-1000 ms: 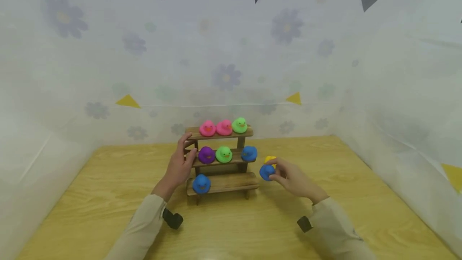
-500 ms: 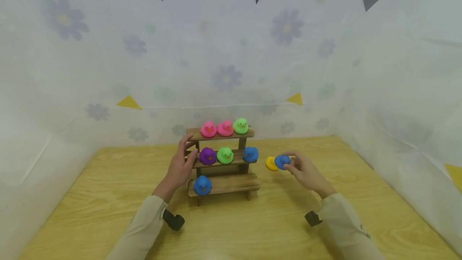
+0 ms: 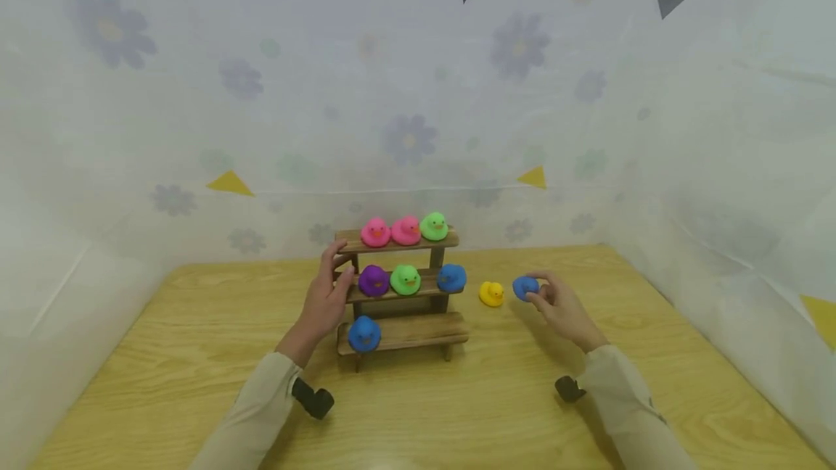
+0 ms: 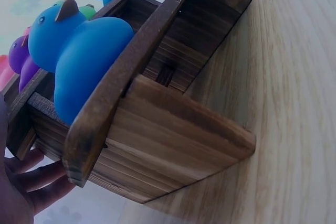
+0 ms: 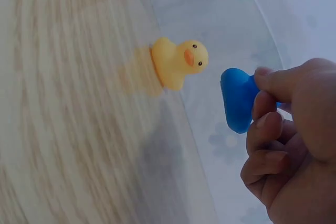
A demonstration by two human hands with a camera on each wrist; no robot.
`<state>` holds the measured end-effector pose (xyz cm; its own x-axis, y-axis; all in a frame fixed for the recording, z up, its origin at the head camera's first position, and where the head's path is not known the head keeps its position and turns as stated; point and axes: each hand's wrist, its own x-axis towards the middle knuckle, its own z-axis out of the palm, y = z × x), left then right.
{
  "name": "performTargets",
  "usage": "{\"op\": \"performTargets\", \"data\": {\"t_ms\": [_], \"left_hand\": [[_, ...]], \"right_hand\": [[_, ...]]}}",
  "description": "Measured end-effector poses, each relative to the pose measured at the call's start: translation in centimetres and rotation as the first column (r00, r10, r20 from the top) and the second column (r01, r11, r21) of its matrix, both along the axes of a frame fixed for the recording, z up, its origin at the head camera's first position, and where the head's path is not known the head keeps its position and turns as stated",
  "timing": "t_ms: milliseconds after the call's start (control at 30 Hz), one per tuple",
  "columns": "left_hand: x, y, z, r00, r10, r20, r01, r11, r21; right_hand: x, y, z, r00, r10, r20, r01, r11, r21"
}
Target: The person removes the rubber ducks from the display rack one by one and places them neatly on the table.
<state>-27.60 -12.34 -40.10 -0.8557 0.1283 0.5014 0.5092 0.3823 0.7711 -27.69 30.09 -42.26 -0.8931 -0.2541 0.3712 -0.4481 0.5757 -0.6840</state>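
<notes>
My right hand [image 3: 567,314] pinches a blue rubber duck [image 3: 525,288] between thumb and fingers, held up to the right of a yellow rubber duck [image 3: 492,294]. In the right wrist view that blue duck [image 5: 237,100] is apart from the yellow one [image 5: 176,62], which sits on the table. My left hand [image 3: 323,303] grips the left end of a three-tier wooden shelf [image 3: 424,332]. Two pink ducks [image 3: 375,232] and a green one stand on top. The middle tier bears a purple duck [image 3: 374,281], a green duck [image 3: 406,280] and a blue duck [image 3: 451,278]. Another blue duck [image 3: 364,334] sits at the bottom tier's left.
The shelf stands on a wood-grain table [image 3: 405,419]. Pale flowered sheeting [image 3: 418,93] encloses the back and sides, with grey and yellow triangles on it. A black wrist camera [image 3: 570,389] hangs under the right sleeve, and another [image 3: 315,399] under the left.
My right hand has moved right and slightly back with the blue duck, away from the yellow duck, which it partly hid before. The left hand stays at the shelf.
</notes>
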Motion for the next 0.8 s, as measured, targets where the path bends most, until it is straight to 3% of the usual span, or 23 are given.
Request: {"op": "performTargets", "data": {"t_ms": [333, 800], "left_hand": [[-0.2, -0.1, -0.2, 0.998, 0.005, -0.069, -0.005, 1.0, -0.006], [-0.2, 0.0, -0.3, 0.997, 0.021, -0.071, -0.02, 1.0, 0.009]], "right_hand": [[-0.4, 0.0, -0.7, 0.994, -0.011, 0.108, 0.014, 0.999, -0.03], [-1.4, -0.6, -1.7, 0.989, -0.031, 0.148, 0.029, 0.999, 0.021]]}}
